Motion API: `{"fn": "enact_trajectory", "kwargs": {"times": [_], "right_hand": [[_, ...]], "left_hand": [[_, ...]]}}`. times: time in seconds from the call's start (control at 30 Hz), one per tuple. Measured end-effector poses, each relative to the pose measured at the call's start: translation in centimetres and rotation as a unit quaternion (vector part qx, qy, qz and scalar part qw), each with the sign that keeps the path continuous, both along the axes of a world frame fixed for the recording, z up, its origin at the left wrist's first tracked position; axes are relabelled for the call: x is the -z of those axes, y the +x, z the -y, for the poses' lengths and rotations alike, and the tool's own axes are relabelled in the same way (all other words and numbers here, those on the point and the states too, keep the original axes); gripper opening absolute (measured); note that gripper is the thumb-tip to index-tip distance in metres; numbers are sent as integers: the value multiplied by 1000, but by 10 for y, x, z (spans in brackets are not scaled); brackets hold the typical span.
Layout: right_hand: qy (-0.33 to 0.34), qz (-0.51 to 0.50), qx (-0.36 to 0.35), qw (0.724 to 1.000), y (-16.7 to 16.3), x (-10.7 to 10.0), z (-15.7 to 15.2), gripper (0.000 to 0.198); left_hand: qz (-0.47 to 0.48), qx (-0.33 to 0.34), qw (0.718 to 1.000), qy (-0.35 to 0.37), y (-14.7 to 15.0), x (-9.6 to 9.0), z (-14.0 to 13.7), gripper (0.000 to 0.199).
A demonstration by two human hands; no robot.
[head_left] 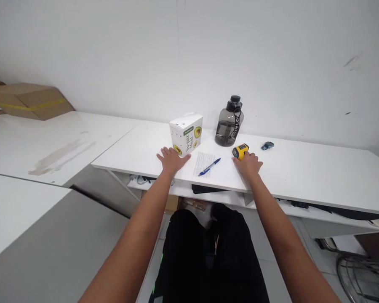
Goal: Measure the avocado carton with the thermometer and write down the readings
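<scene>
My left hand [173, 161] lies on the white table with its fingers spread, right at the lower front of a white carton [186, 134] printed with avocados and "Super Meal". Whether the fingertips touch the carton is hard to tell. My right hand [249, 165] is wrapped around a yellow-and-black handheld device [240, 151], whose exact kind I cannot make out; its lower part is hidden in the fingers. Between my hands a blue pen [209, 167] rests slantwise on a printed sheet of paper [199, 161].
Behind the paper stands a large grey translucent bottle [229, 122] with a black cap and strap. A small dark bluish object [267, 145] lies to the right. At far left, a taped cardboard box [31, 101] sits on another table. Below the tabletop runs a shelf [230, 196] with items.
</scene>
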State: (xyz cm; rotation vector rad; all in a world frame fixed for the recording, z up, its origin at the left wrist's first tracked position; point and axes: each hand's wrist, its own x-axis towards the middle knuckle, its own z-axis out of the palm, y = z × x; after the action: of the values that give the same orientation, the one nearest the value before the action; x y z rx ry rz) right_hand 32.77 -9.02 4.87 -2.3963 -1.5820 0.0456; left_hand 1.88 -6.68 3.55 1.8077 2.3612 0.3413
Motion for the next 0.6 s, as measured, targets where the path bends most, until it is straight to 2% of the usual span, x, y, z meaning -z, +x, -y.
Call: {"fn": "enact_trajectory", "kwargs": {"times": [0.13, 0.27, 0.37, 0.47, 0.53, 0.6], "right_hand": [[12, -14, -15, 1000, -2, 4, 1, 66], [31, -63, -20, 997, 5, 6, 0, 64], [65, -162, -71, 982, 16, 3, -1, 62], [147, -303, -131, 932, 24, -1, 13, 63], [201, -401, -149, 881, 23, -3, 38, 65], [231, -478, -187, 827, 18, -4, 74, 70]], "left_hand": [[25, -3, 999, 36, -3, 3, -1, 114], [84, 3, 993, 85, -8, 3, -1, 87], [150, 10, 981, 125, -13, 0, 1, 69], [281, 3, 945, 165, -21, -3, 2, 60], [397, -4, 901, 177, -29, -6, 4, 56], [473, -3, 861, 185, -36, -8, 12, 54]]}}
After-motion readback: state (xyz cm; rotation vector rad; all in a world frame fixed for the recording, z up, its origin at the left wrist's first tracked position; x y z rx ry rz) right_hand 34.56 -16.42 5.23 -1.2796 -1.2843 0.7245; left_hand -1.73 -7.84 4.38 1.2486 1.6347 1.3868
